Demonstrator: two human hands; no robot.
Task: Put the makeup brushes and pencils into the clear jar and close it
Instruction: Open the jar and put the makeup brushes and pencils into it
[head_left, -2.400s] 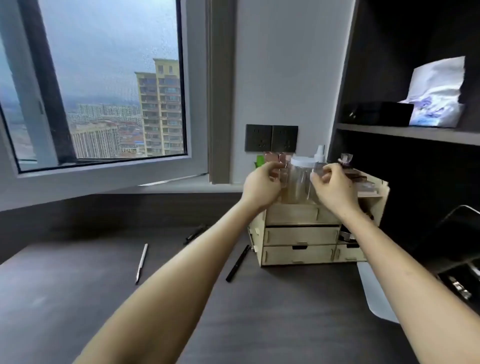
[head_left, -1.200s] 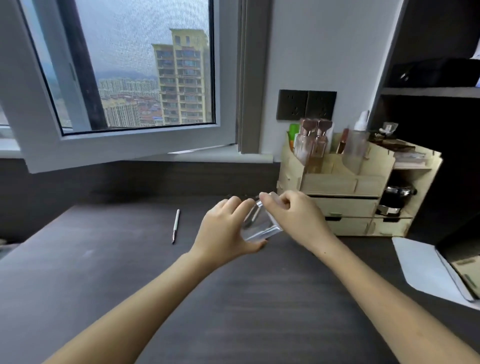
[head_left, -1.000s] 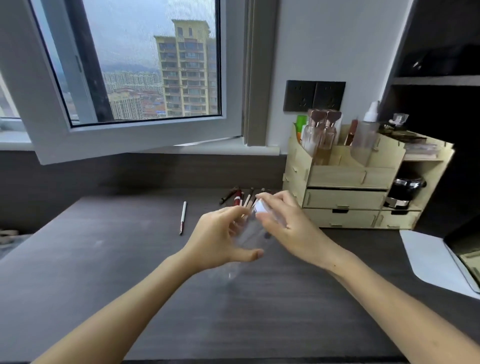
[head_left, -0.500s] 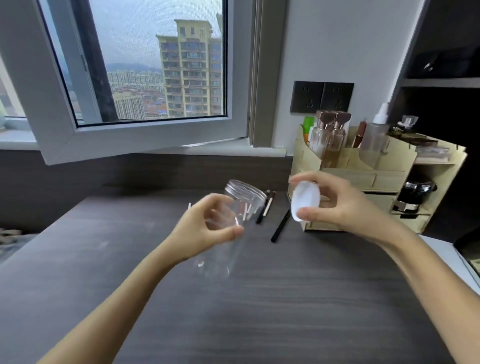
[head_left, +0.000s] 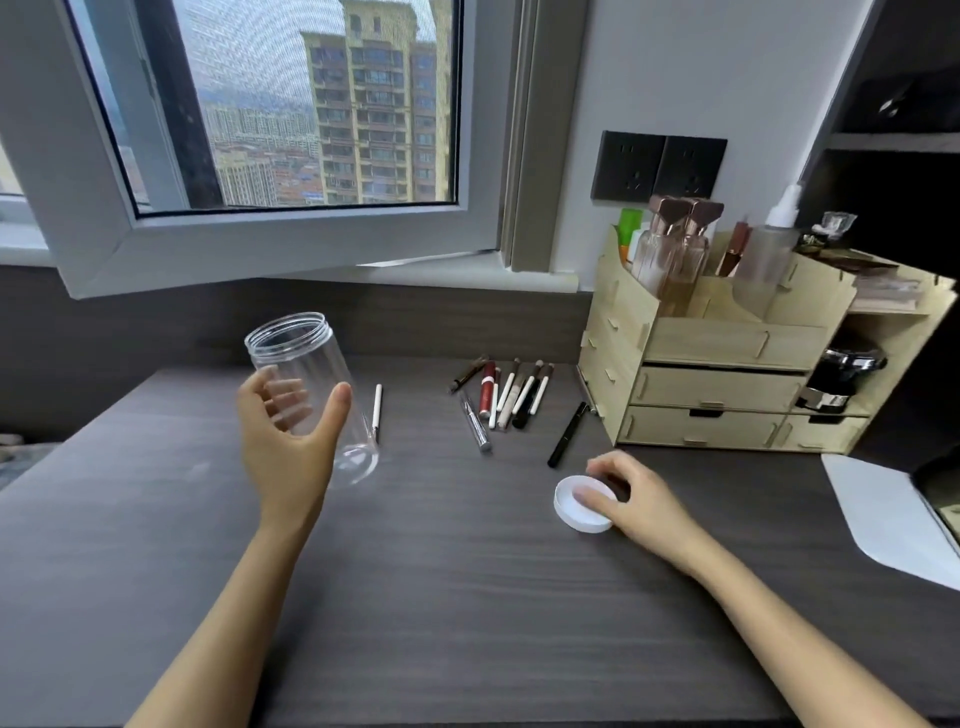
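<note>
Jar: the clear plastic jar with a threaded neck (head_left: 311, 384) is lifted off the dark wood-grain worktop (head_left: 467, 597), empty and uncapped; its long axis tilts, open mouth pointing up and to the left, base down toward the right.
Left grip: the left hand (head_left: 291, 441) wraps the jar's middle, thumb on the near side, fingers seen through the clear wall behind.
Lid: the round white screw lid (head_left: 579, 504) lies flat on the worktop, well to the right of the jar.
Right grip: the right hand (head_left: 636, 501) rests on the lid's right edge, fingers curled over it; whether it pinches the lid or only touches it, I cannot tell.
Brushes and pencils: a loose cluster of makeup brushes and pencils (head_left: 511, 397) lies on the worktop, long axes mostly running away from the person.
Stray pieces: a white pencil (head_left: 377, 410) lies just right of the jar; a black pen-shaped stick (head_left: 567, 435) lies beside the pale wooden drawer organiser (head_left: 727, 384).
</note>
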